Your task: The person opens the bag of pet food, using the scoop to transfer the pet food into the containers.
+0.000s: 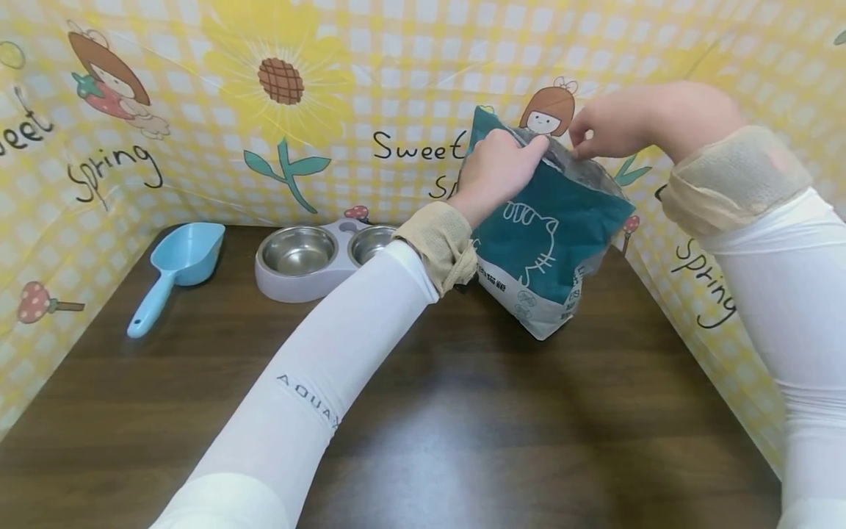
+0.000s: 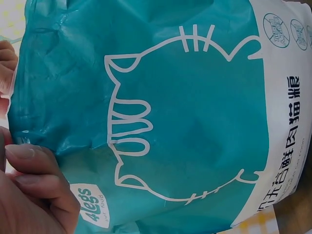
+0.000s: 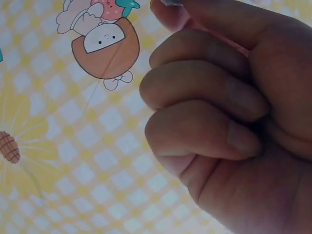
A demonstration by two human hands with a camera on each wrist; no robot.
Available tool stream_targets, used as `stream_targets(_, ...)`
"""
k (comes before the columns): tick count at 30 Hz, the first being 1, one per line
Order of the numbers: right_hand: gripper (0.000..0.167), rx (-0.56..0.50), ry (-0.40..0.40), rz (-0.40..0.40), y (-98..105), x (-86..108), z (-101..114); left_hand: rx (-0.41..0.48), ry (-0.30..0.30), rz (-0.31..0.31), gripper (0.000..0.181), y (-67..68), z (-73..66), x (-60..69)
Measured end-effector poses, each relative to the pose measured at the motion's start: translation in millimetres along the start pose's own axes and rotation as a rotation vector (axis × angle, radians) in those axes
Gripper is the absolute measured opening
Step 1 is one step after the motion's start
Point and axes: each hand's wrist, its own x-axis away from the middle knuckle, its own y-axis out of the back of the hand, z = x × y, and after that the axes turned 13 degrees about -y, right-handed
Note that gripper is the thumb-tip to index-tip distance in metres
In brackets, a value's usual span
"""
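Observation:
A teal and white bag (image 1: pixel 529 242) with a cat outline and a silver inside stands tilted at the back right of the table. My left hand (image 1: pixel 497 167) pinches its top edge, thumb toward the opening; in the left wrist view the bag's printed front (image 2: pixel 195 122) lies beside the curled fingers of this hand (image 2: pixel 36 190). My right hand (image 1: pixel 624 121) is at the far side of the bag's top, thumb and index finger pinching the rim. In the right wrist view the other fingers of that hand (image 3: pixel 219 107) are curled into the palm.
A light blue scoop (image 1: pixel 188 253) lies at the back left of the brown table (image 1: pixel 423 411). Between it and the bag stands a pale double feeder (image 1: pixel 287 286) with two metal bowls, partly behind my left forearm. Yellow checked cloth (image 1: pixel 410 66) lines the back and sides.

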Motion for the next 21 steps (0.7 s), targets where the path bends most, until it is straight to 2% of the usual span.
stream_targets(3,0.029,0.015,0.021,0.001,5,-4.5,4,-0.003,-0.005,-0.007,0.061,1.4,-0.7,0.6)
stream_targets(9,0.028,0.057,0.014,0.032,7,-8.4,6,-0.016,-0.021,0.007,0.057,3.1,-3.1,1.8)
stream_targets(17,0.025,0.013,0.009,0.030,2,-11.8,-7,-0.012,-0.085,-0.015,0.059,6.4,3.4,11.4)
stream_targets(21,0.022,0.010,0.019,0.027,1,-13.1,-17,-0.018,-0.080,-0.014,0.060,9.2,3.8,15.7)
